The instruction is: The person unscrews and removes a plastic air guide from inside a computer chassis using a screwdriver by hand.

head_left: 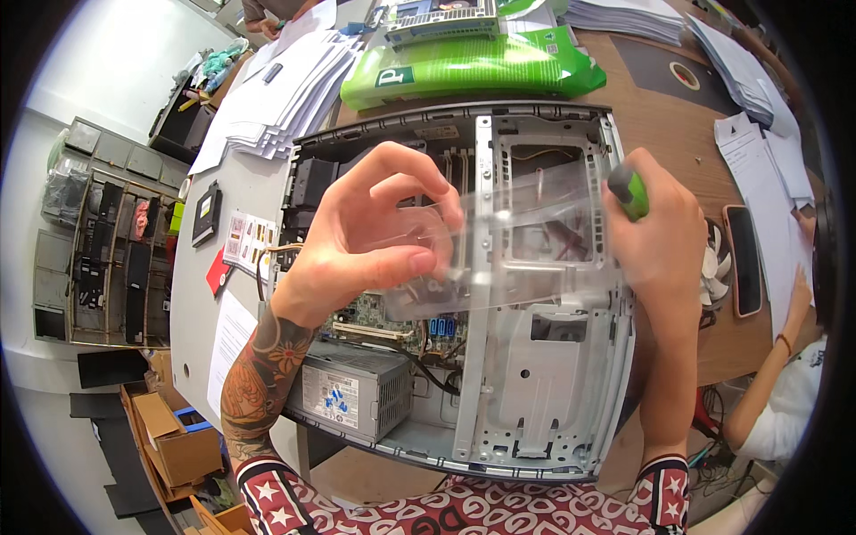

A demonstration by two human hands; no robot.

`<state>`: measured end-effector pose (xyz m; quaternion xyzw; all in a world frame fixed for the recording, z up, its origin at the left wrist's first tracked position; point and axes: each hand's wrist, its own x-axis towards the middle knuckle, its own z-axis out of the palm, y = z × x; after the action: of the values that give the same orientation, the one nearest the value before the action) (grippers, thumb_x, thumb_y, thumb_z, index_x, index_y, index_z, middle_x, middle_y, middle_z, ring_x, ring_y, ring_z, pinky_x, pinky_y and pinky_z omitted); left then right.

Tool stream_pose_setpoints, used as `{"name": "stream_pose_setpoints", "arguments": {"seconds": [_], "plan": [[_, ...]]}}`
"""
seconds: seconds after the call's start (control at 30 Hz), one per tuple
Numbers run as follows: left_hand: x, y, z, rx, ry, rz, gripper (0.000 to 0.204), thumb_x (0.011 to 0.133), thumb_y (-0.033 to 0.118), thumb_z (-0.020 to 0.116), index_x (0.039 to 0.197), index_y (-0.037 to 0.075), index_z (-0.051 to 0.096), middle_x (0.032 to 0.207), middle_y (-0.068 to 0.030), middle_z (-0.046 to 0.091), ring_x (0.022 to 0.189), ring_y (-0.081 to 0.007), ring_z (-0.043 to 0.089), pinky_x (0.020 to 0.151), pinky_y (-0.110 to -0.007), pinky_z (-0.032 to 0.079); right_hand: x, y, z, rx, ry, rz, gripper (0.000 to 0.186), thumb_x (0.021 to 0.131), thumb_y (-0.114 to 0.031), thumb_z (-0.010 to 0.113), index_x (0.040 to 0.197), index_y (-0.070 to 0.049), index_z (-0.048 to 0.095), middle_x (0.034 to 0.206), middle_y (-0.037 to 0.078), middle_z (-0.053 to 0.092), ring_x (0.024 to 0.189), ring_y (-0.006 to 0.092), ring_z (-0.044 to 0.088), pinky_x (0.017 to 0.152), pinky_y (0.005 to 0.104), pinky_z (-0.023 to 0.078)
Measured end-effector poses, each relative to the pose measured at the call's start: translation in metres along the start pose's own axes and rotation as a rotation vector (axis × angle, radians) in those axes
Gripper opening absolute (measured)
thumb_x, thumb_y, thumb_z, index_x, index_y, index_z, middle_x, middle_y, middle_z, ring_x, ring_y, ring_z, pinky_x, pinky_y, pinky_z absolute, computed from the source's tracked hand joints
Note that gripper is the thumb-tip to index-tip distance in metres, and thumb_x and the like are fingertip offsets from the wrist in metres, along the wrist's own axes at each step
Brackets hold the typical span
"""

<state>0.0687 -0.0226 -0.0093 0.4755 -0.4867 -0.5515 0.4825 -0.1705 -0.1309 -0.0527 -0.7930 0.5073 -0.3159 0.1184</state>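
Holding clear plastic (535,232) across: left grip (337,230) curls around one end, right grip (662,221) clasps green-black handle (635,196); even tension advisable above open computer case (548,379).

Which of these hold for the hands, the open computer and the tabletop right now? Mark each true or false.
1. The right hand holds a green-and-black handle. True.
2. The clear plastic lies underneath the computer case. False: the clear plastic is above the open computer case, between the two hands.
3. A green package lies beyond the case. True.
4. The phone lies to the left of the case. False: the phone is on its right.
5. The left hand is under the case. False: the left hand is raised over it.
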Motion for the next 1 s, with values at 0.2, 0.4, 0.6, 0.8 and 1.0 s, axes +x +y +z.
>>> {"name": "stream_pose_setpoints", "arguments": {"seconds": [0.2, 0.4, 0.6, 0.8, 1.0], "plan": [[0.005, -0.009, -0.005, -0.107, 0.023, 0.085, 0.06, 0.07, 0.006, 0.071, 0.122, 0.006, 0.04, 0.1, -0.0115, 0.05, 0.082, -0.0259, 0.062, 0.074, -0.037, 0.052, 0.0, 0.002, 0.002, 0.0, 0.029, -0.008, 0.02, 0.074, -0.011, 0.067, 0.087, -0.005, 0.053, 0.081, 0.012, 0.064, 0.075, 0.0373, 0.062, 0.064, 0.0436, 0.047], [0.006, -0.013, 0.0, -0.14, 0.131, 0.227, 0.062, 0.074, 0.004, 0.068, 0.128, 0.004, 0.037, 0.102, -0.0108, 0.049, 0.088, -0.0251, 0.061, 0.079, -0.042, 0.052, 0.0, -0.001, 0.0, 0.003, 0.017, -0.011, 0.02, 0.074, -0.011, 0.068, 0.085, -0.005, 0.052, 0.079, 0.012, 0.063, 0.073, 0.037, 0.062, 0.063, 0.0438, 0.047], [0.009, -0.016, -0.001, -0.244, 0.13, 0.27, 0.066, 0.085, 0.009, 0.06, 0.141, -0.006, 0.03, 0.103, -0.0086, 0.049, 0.089, -0.0176, 0.055, 0.083, -0.037, 0.049, -0.003, -0.006, -0.003, -0.071, 0.166, -0.05, 0.021, 0.079, -0.017, 0.07, 0.083, -0.006, 0.052, 0.073, 0.01, 0.061, 0.063, 0.0315, 0.061, 0.056, 0.0393, 0.046], [0.005, -0.021, -0.002, -0.197, 0.08, 0.306, 0.068, 0.09, 0.019, 0.061, 0.143, -0.006, 0.028, 0.1, -0.0021, 0.046, 0.095, -0.0109, 0.049, 0.085, -0.029, 0.044, -0.006, -0.047, -0.045, 0.373, 0.182, -0.253, 0.021, 0.077, -0.019, 0.075, 0.081, -0.004, 0.061, 0.064, 0.008, 0.059, 0.052, 0.0168, 0.056, 0.05, 0.0301, 0.043], [0.001, -0.018, 0.004, -0.139, -0.062, 0.372, 0.059, 0.093, 0.025, 0.061, 0.138, 0.004, 0.03, 0.1, -0.0032, 0.046, 0.095, -0.0111, 0.05, 0.083, -0.029, 0.047, 0.016, -0.071, -0.044, 0.576, -0.369, -0.252, 0.02, 0.076, -0.016, 0.074, 0.085, -0.001, 0.065, 0.065, 0.009, 0.061, 0.059, 0.0152, 0.058, 0.058, 0.0282, 0.047]]}}
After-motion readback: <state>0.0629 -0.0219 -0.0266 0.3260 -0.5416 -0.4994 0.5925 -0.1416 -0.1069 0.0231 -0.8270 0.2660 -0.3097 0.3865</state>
